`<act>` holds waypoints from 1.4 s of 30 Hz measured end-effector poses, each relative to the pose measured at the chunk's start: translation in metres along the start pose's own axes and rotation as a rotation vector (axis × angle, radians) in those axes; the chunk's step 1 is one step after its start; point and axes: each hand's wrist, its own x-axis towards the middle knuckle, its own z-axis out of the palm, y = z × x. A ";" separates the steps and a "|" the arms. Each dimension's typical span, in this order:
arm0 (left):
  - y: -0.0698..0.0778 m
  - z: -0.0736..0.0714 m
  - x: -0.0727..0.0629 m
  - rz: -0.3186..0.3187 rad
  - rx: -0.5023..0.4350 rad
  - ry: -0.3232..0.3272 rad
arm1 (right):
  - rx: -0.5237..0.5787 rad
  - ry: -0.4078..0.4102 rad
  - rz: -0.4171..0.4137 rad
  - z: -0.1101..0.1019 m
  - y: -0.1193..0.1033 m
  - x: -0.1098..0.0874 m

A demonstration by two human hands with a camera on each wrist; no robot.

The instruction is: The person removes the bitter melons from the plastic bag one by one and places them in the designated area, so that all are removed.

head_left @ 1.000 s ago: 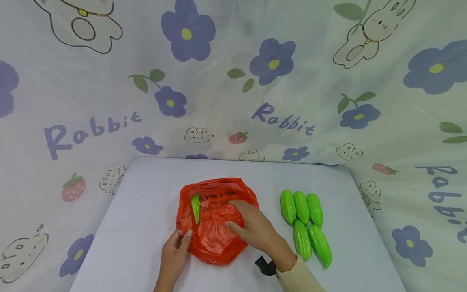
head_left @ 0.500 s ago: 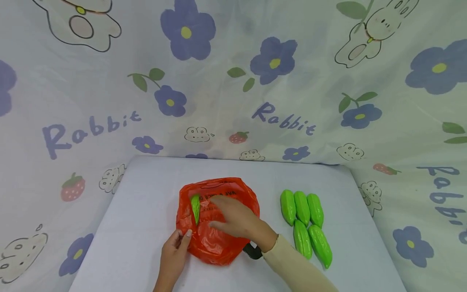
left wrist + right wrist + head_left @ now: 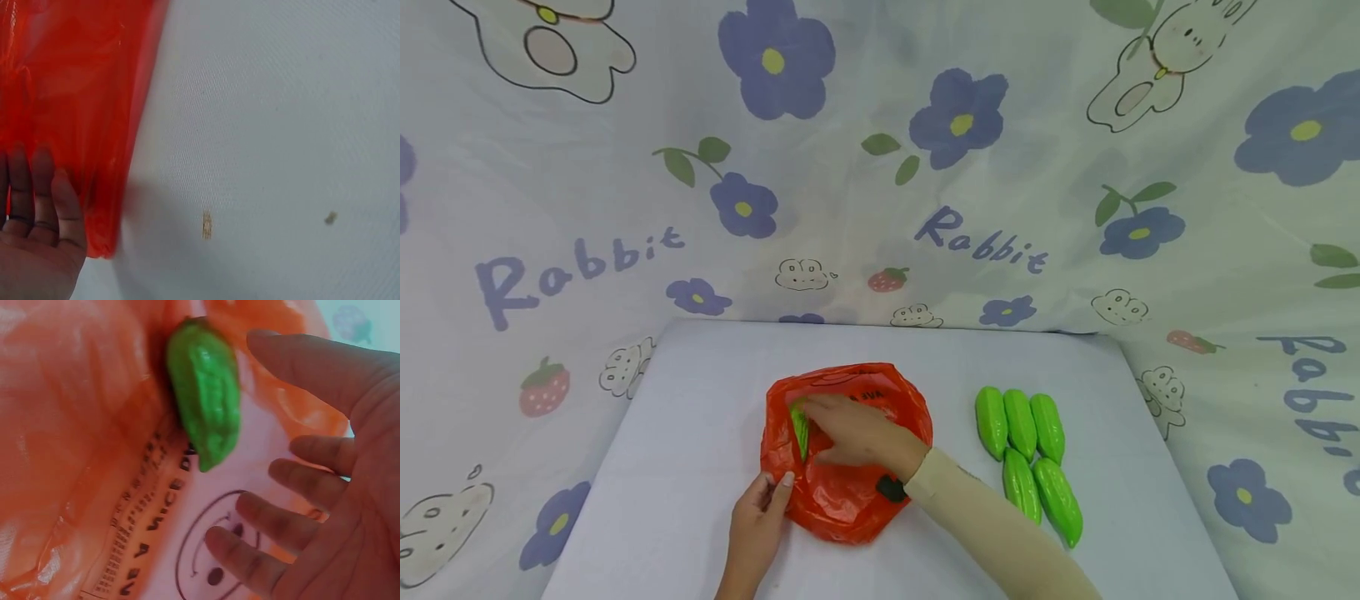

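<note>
A red plastic bag (image 3: 842,500) lies on the table with its mouth spread open and printed lettering inside. My left hand (image 3: 762,521) pinches the bag's near left rim; in the left wrist view its fingers (image 3: 44,197) show against the red film. Inside the bag, at the left, rests one green bitter melon (image 3: 207,394) with a ridged skin and pointed tip. My right hand (image 3: 857,433) reaches into the mouth, thumb and fingers spread. The right wrist view shows this hand (image 3: 337,500) beside the bitter melon, with a gap between them.
Several more green bitter melons (image 3: 1021,425) lie in two rows on the white table (image 3: 685,400), right of the bag. A patterned cloth (image 3: 850,208) with rabbits and flowers hangs behind and at the sides. A black wrist mount (image 3: 892,488) sits under the right wrist.
My right hand has moved left across the bag's mouth, toward the bitter melon inside. My left hand keeps its hold on the rim. The head view has shifted slightly.
</note>
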 end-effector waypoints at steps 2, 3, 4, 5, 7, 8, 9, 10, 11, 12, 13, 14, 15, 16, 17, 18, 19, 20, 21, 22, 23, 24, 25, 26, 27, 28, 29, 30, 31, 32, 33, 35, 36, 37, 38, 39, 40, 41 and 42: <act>-0.001 0.000 0.000 -0.001 -0.006 -0.003 | -0.026 -0.018 -0.018 0.003 0.000 0.007; -0.001 -0.001 0.000 -0.002 -0.009 -0.006 | -0.036 -0.027 -0.024 0.006 0.000 0.010; -0.001 -0.001 -0.001 -0.003 -0.012 -0.008 | -0.046 -0.037 -0.026 0.008 0.000 0.013; -0.001 -0.001 -0.001 -0.002 -0.012 -0.011 | -0.053 -0.046 -0.026 0.010 0.000 0.016; -0.001 -0.002 -0.001 -0.002 -0.014 -0.012 | -0.070 -0.064 -0.022 0.013 -0.001 0.021; -0.001 -0.002 -0.001 -0.001 -0.013 -0.012 | -0.077 -0.071 -0.019 0.014 -0.001 0.022; -0.001 -0.003 -0.001 0.001 -0.012 -0.013 | -0.087 -0.077 -0.017 0.015 -0.002 0.024; -0.001 -0.003 -0.002 0.002 -0.011 -0.013 | -0.098 -0.081 -0.015 0.016 -0.002 0.025; 0.000 -0.003 -0.002 0.001 -0.009 -0.014 | -0.107 -0.085 -0.013 0.016 -0.002 0.027; 0.000 -0.004 -0.002 0.000 -0.010 -0.015 | -0.120 -0.087 -0.014 0.017 -0.002 0.028; 0.000 -0.004 -0.002 -0.003 -0.009 -0.018 | -0.131 -0.088 -0.014 0.018 -0.002 0.028; 0.000 -0.004 -0.002 -0.003 -0.007 -0.020 | -0.141 -0.088 -0.015 0.019 -0.001 0.029; 0.001 -0.004 -0.002 -0.004 -0.007 -0.022 | -0.154 -0.087 -0.016 0.021 0.000 0.030; 0.001 -0.004 -0.002 -0.006 -0.007 -0.022 | -0.165 -0.085 -0.017 0.022 0.000 0.031; 0.001 -0.004 -0.002 -0.006 -0.005 -0.023 | -0.174 -0.082 -0.018 0.023 0.001 0.031; 0.001 -0.004 -0.002 -0.007 -0.008 -0.022 | -0.186 -0.078 -0.018 0.024 0.001 0.032; 0.001 -0.004 -0.002 -0.008 -0.011 -0.021 | -0.198 -0.073 -0.017 0.025 0.002 0.032; 0.001 -0.004 -0.002 -0.007 -0.013 -0.020 | -0.214 -0.067 -0.017 0.026 0.002 0.033; 0.001 -0.003 -0.002 -0.005 -0.014 -0.019 | -0.230 -0.060 -0.016 0.027 0.002 0.033; 0.001 -0.003 -0.002 -0.004 -0.015 -0.017 | -0.249 -0.051 -0.017 0.028 0.002 0.034; 0.001 -0.003 -0.002 -0.003 -0.019 -0.015 | -0.267 -0.041 -0.018 0.029 0.002 0.034; 0.001 -0.003 -0.002 -0.001 -0.022 -0.014 | -0.283 -0.031 -0.020 0.030 0.002 0.034; 0.000 -0.003 -0.002 0.003 -0.021 -0.012 | -0.297 -0.021 -0.021 0.030 0.003 0.035; 0.000 -0.003 -0.002 0.006 -0.019 -0.011 | -0.305 -0.012 -0.022 0.031 0.003 0.035; 0.000 -0.003 -0.002 0.009 -0.019 -0.010 | -0.306 -0.004 -0.020 0.031 0.003 0.035; 0.000 -0.003 -0.002 0.010 -0.019 -0.009 | -0.304 0.001 -0.019 0.031 0.003 0.036; -0.001 -0.003 -0.001 0.014 -0.017 -0.010 | -0.298 0.004 -0.015 0.032 0.003 0.036; -0.001 -0.004 -0.002 0.020 -0.017 -0.010 | -0.291 0.005 -0.011 0.032 0.004 0.037; -0.002 -0.004 -0.002 0.023 -0.017 -0.008 | -0.287 0.006 -0.010 0.032 0.004 0.038; -0.002 -0.004 -0.002 0.024 -0.017 -0.007 | -0.283 0.005 -0.008 0.033 0.005 0.039; -0.002 -0.004 -0.002 0.027 -0.017 -0.006 | -0.279 0.002 -0.007 0.034 0.006 0.040; -0.002 -0.004 -0.002 0.032 -0.016 0.000 | -0.278 -0.004 -0.006 0.036 0.008 0.042; -0.001 -0.004 -0.002 0.030 -0.015 0.005 | -0.276 -0.006 -0.004 0.037 0.010 0.043; -0.001 -0.004 -0.002 0.028 -0.009 0.008 | -0.274 -0.008 -0.002 0.038 0.010 0.044; -0.001 -0.004 -0.002 0.026 -0.003 0.013 | -0.269 -0.009 0.004 0.040 0.011 0.045; -0.001 -0.005 -0.001 0.026 0.002 0.016 | -0.268 -0.011 0.008 0.040 0.012 0.045; 0.000 -0.005 -0.001 0.022 0.010 0.019 | -0.273 -0.013 0.010 0.041 0.012 0.046; 0.000 -0.005 0.000 0.019 0.013 0.020 | -0.281 -0.014 0.012 0.042 0.013 0.046; 0.000 -0.005 0.000 0.018 0.013 0.020 | -0.286 -0.015 0.013 0.043 0.014 0.046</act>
